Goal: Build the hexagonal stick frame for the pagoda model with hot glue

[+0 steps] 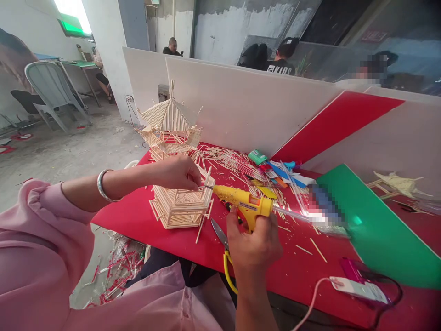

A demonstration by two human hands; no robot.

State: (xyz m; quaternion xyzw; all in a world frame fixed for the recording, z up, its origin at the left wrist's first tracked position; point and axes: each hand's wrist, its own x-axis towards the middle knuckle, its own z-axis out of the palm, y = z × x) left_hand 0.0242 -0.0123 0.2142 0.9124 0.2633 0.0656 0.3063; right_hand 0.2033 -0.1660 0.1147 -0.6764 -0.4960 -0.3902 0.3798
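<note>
My right hand (254, 241) is wrapped round the handle of a yellow hot glue gun (237, 196), with a clear glue stick (291, 213) coming out of its back. The metal nozzle points left, close to the fingertips of my left hand (181, 174). Those fingers are pinched together, and what they hold, if anything, is hidden. Behind and below my left hand stands a pagoda model built of thin wooden sticks, with a pointed roof (169, 116) and a railed base (182, 209). Scissors (227, 264) with yellow handles lie just left of my right wrist.
Loose sticks (230, 161) are strewn over the red tabletop (131, 207). Packets and coloured scraps (285, 172) lie at the back right. A green board (379, 220) and a white power strip (358, 288) with cords sit at right. White partition panels (241, 105) stand behind; people sit beyond.
</note>
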